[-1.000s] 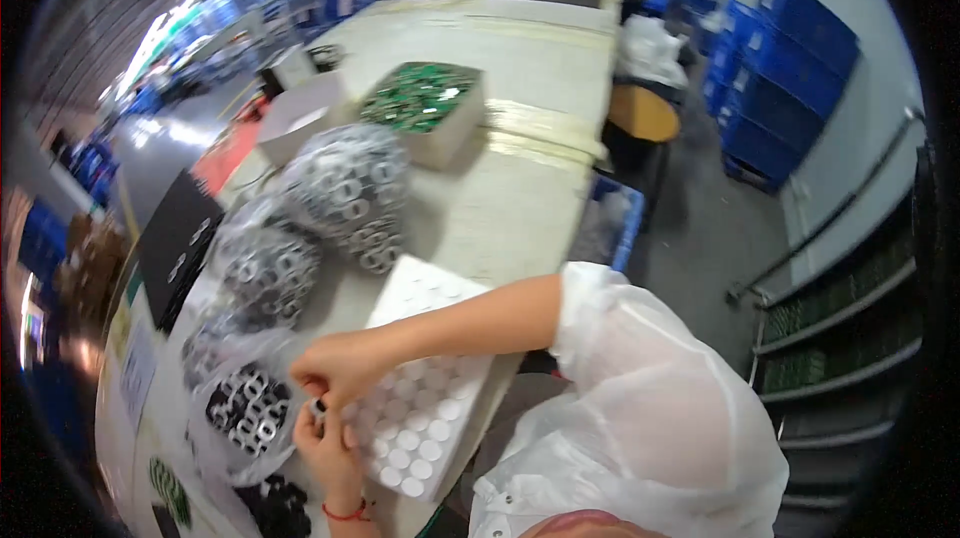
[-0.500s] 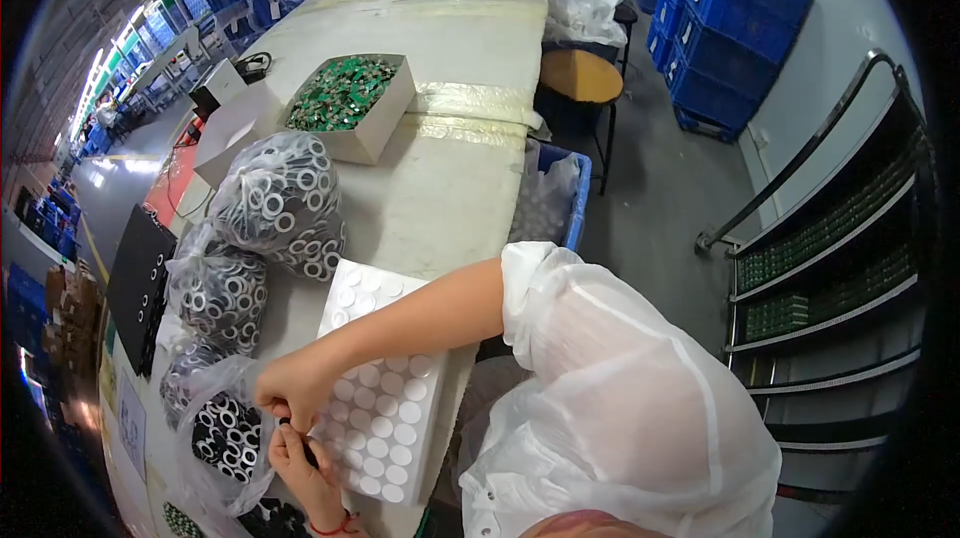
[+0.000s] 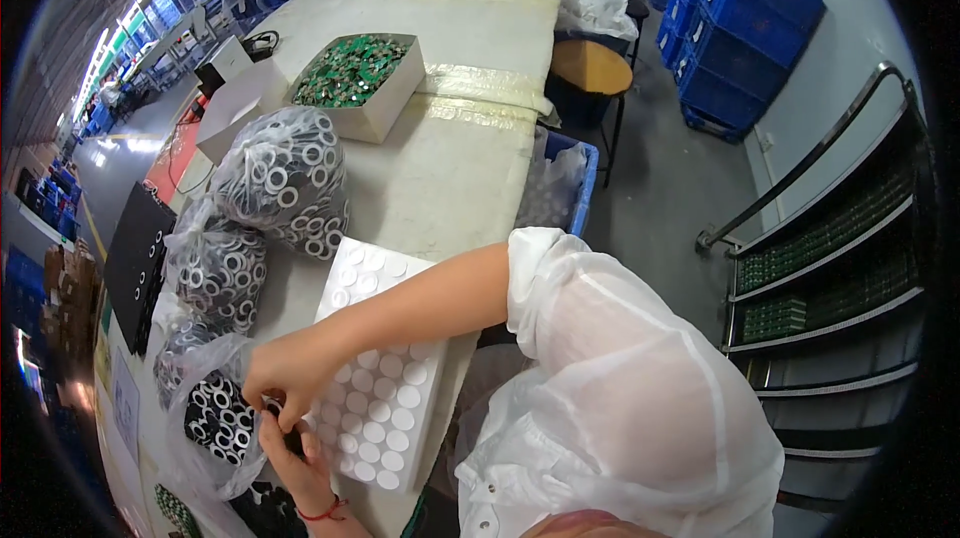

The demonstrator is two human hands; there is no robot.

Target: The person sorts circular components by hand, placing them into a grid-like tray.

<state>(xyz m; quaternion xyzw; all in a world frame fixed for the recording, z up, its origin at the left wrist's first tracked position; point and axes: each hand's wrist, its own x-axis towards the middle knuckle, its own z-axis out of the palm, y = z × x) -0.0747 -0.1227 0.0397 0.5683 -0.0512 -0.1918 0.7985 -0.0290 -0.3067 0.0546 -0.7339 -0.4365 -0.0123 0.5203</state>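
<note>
My left hand point(image 3: 300, 473), with a red cord at the wrist, is closed around a small black piece point(image 3: 293, 441). Its fingertips meet those of my right hand point(image 3: 288, 370), which reaches across from the right in a pinch; what it grips is too small to make out. Just left of both hands, an open clear plastic bag point(image 3: 238, 478) holds black and white rings point(image 3: 218, 420). Under my right forearm lies a white tray point(image 3: 425, 416) with rows of white round discs point(image 3: 373, 432).
Tied bags of rings point(image 3: 282, 178) stand along the table's left side. Beyond them is a white box point(image 3: 392, 110) of green circuit pieces. Black sheets point(image 3: 140, 263) lie at the left edge. A blue bin point(image 3: 582, 188), a stool point(image 3: 592, 68) and a rack point(image 3: 830, 333) stand to the right.
Both hands have shifted slightly up and left, staying together at the fingertips. The whole view has moved a little. Bags and tray otherwise look the same.
</note>
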